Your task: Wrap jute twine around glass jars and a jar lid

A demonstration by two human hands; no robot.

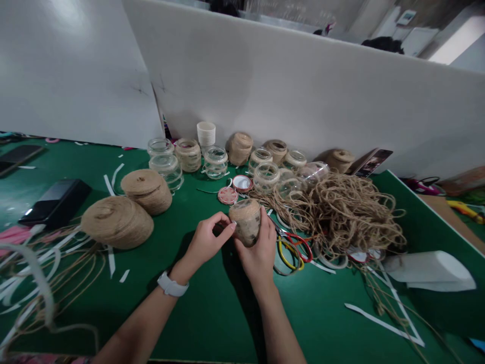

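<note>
A small glass jar (247, 222) wound with brown twine is held tilted above the green table by my right hand (257, 253), its fingers curved round the side. My left hand (214, 237), with a white band at the wrist, is at the jar's left side. Its thumb and forefinger are pinched close together by the twine; whatever is between them is too small to make out. Just right of my right hand lie scissors with red handles (301, 246) and others with yellow handles (290, 255). Two red-and-white lids (228, 195) lie beyond the jar.
Two large twine rolls (117, 222) stand to the left. Several glass jars (215, 163), some twine-wrapped, line the white partition (288, 86) beside stacked white cups (206, 134). A big heap of loose twine (352, 212) is at right. A phone (373, 162) leans behind it.
</note>
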